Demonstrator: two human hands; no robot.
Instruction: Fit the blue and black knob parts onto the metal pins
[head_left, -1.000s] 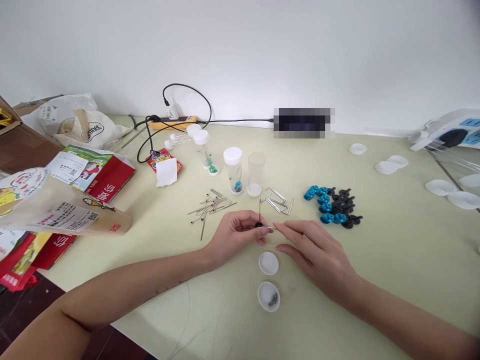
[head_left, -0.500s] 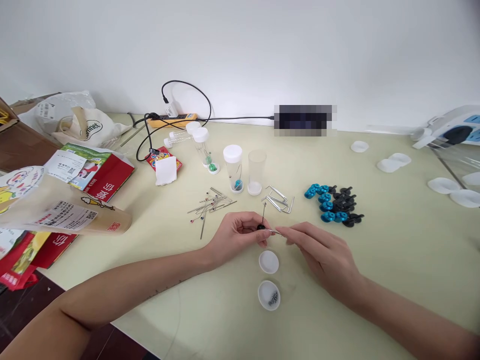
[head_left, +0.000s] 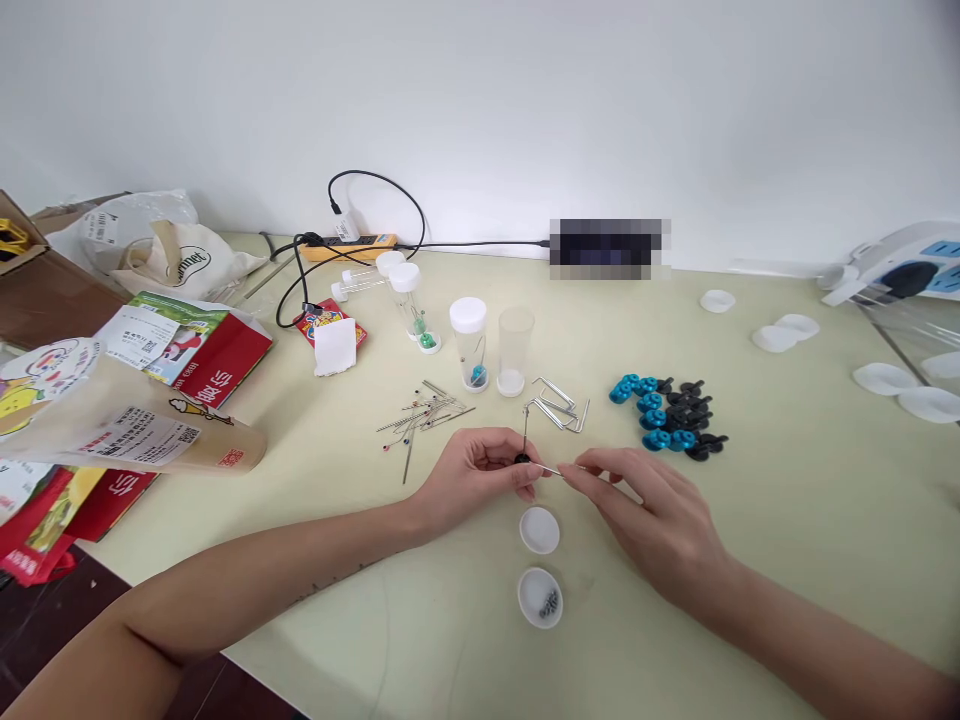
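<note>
My left hand (head_left: 480, 468) is closed around a small black knob-like part (head_left: 523, 459), from which a thin metal rod (head_left: 526, 430) stands up. My right hand (head_left: 656, 510) pinches a thin L-shaped hex key (head_left: 553, 470); its far end reaches the black part at my left fingertips. Whether the key sits inside the part, I cannot tell. Just below the hands lie a white cap (head_left: 539, 530) and a second white cap (head_left: 529, 590) with small grub screws (head_left: 550, 603) in it. Loose hex keys (head_left: 559, 410) lie beyond my fingers.
Blue knobs (head_left: 656, 440) and black knobs (head_left: 705, 445) lie to the right. Thin rods with coloured ends (head_left: 427, 410) are scattered left. Behind stand a capped tube (head_left: 469, 345) and an uncapped tube (head_left: 515, 345). A drink cup (head_left: 232, 440) lies at left, white caps (head_left: 776, 338) at right.
My right fingers have shifted slightly right along the hex key, and more of the key shows. My left hand keeps its hold on the black part. The whole view has moved slightly.
</note>
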